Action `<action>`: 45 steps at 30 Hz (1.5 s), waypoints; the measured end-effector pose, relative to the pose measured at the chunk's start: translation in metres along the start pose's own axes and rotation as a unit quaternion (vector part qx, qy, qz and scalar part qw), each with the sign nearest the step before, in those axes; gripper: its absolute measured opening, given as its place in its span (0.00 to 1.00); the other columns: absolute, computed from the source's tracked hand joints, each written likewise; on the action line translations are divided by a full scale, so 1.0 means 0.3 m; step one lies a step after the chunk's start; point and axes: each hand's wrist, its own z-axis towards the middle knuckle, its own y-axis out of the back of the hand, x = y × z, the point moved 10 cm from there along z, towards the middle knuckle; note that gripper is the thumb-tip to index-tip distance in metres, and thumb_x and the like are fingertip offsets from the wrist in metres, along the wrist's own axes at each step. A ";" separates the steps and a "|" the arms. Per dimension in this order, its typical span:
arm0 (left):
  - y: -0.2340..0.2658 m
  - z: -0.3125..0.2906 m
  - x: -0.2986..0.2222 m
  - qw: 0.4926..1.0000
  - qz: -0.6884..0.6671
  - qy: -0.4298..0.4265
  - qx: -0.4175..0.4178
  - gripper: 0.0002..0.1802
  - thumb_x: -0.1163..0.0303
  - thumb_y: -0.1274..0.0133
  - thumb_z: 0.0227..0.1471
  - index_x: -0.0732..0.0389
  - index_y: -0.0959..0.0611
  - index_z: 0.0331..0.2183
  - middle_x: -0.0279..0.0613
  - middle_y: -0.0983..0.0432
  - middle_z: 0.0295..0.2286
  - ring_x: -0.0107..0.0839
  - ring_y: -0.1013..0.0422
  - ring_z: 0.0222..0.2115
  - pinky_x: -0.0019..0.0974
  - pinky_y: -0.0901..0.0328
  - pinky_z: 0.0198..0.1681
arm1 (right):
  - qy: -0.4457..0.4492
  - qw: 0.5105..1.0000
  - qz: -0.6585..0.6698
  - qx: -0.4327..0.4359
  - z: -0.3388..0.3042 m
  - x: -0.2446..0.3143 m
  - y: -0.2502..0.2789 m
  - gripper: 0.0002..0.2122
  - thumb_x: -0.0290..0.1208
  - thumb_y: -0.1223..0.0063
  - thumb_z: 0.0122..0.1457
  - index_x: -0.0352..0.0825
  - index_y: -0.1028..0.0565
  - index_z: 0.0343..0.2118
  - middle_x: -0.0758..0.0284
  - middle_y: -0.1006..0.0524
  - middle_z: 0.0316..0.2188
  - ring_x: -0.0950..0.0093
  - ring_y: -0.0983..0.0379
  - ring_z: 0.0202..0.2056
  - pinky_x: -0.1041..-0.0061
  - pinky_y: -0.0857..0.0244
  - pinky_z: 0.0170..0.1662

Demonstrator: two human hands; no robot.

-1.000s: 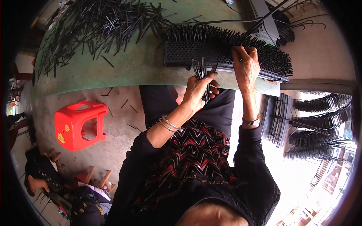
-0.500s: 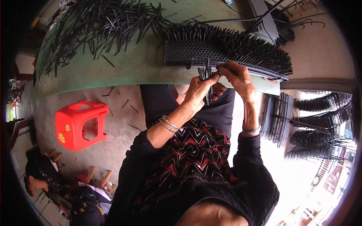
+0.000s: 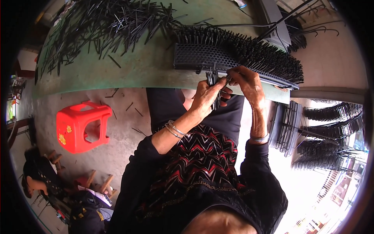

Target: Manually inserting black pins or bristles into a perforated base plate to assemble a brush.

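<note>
Green table [image 3: 128, 72] — black sticks [image 3: 214, 84] between both hands' fingers [image 3: 224, 82].

A bundle of thin black rods [image 3: 213, 87] is held upright in the left hand [image 3: 204, 97], its upper ends fanned slightly above the fingers and its lower ends projecting below the palm; one rod at the top of the bundle is pinched by the fingertips of the right hand [image 3: 245, 80], which is closed about it; just beyond the hands a long black perforated tray [image 3: 194, 58] lies along the near edge of the green table [image 3: 136, 70]; its left part is shown bare, with rows of small holes; its right part is packed densely with upright black rods [image 3: 257, 52] set into it.
</note>
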 end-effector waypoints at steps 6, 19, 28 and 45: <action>0.022 0.015 0.001 0.999 0.007 -0.041 -0.004 0.17 0.58 0.50 0.59 0.63 0.20 0.35 0.41 0.20 0.25 0.26 0.25 0.20 0.27 0.34 0.15 | -0.020 0.999 0.045 0.004 0.006 0.008 -0.014 0.10 0.28 0.49 0.59 0.26 0.24 0.37 0.64 0.23 0.26 0.78 0.26 0.29 0.77 0.30 0.37; 0.078 0.045 -0.003 0.994 -0.085 0.007 -0.066 0.16 0.58 0.48 0.58 0.62 0.20 0.38 0.45 0.21 0.25 0.28 0.25 0.21 0.30 0.31 0.20 | 0.063 0.990 0.072 -0.108 0.013 0.086 0.077 0.05 0.23 0.49 0.58 0.27 0.25 0.35 0.64 0.21 0.27 0.78 0.25 0.29 0.80 0.31 0.36; 0.036 0.106 0.013 0.995 -0.056 0.082 0.010 0.14 0.63 0.47 0.56 0.60 0.23 0.42 0.41 0.25 0.24 0.24 0.33 0.21 0.28 0.37 0.20 | 0.226 0.887 -0.192 -0.354 0.034 0.197 0.158 0.04 0.22 0.47 0.57 0.33 0.24 0.35 0.66 0.22 0.26 0.77 0.22 0.28 0.79 0.30 0.31; 0.028 0.103 0.054 0.982 -0.142 0.110 0.059 0.16 0.62 0.59 0.62 0.59 0.30 0.49 0.53 0.24 0.39 0.44 0.25 0.39 0.48 0.27 0.38 | 0.214 0.903 -0.222 -0.301 0.091 0.172 0.131 0.03 0.23 0.47 0.56 0.34 0.25 0.34 0.61 0.23 0.27 0.65 0.24 0.26 0.70 0.31 0.29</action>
